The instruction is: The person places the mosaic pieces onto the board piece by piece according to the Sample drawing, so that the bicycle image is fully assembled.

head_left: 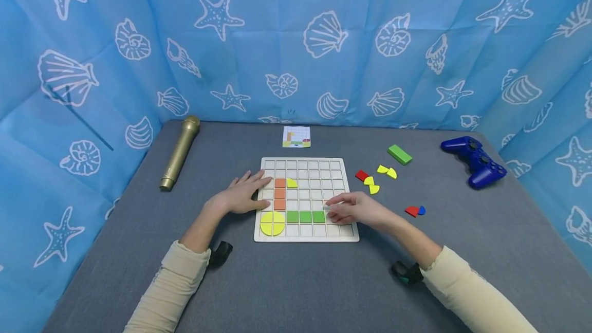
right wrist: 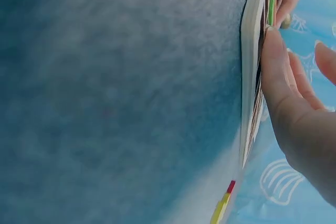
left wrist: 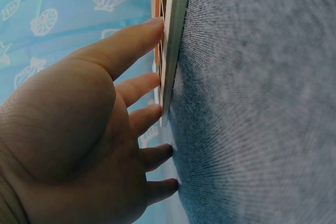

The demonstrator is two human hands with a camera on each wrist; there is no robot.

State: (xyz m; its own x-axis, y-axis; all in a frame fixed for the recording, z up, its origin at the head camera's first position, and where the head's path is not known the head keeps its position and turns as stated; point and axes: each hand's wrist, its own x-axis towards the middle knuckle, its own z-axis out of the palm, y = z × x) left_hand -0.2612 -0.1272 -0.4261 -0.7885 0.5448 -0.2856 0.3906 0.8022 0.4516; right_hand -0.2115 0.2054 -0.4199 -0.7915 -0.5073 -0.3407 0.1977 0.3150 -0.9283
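Observation:
A white grid board (head_left: 305, 239) lies on the table before me. On its left edge rests my left hand (head_left: 241, 194), fingers spread; in the left wrist view the thumb (left wrist: 134, 43) touches the board's rim. My right hand (head_left: 358, 208) is over the lower right cells with loosely bent fingers, beside a row of green squares (head_left: 306, 217). The right wrist view has its thumb (right wrist: 275, 64) against the board (right wrist: 251, 51), the other fingers apart, and no piece visible between them. Orange squares (head_left: 279, 193), a yellow quarter piece (head_left: 292, 183) and a yellow circle of quarters (head_left: 266, 229) sit in cells.
A pattern card (head_left: 296, 137) lies behind the board. To the right are loose yellow pieces (head_left: 374, 189), red pieces (head_left: 411, 211), a blue piece (head_left: 422, 210), a green block (head_left: 400, 154) and a blue game controller (head_left: 474, 161). A gold microphone (head_left: 180, 153) lies at the left.

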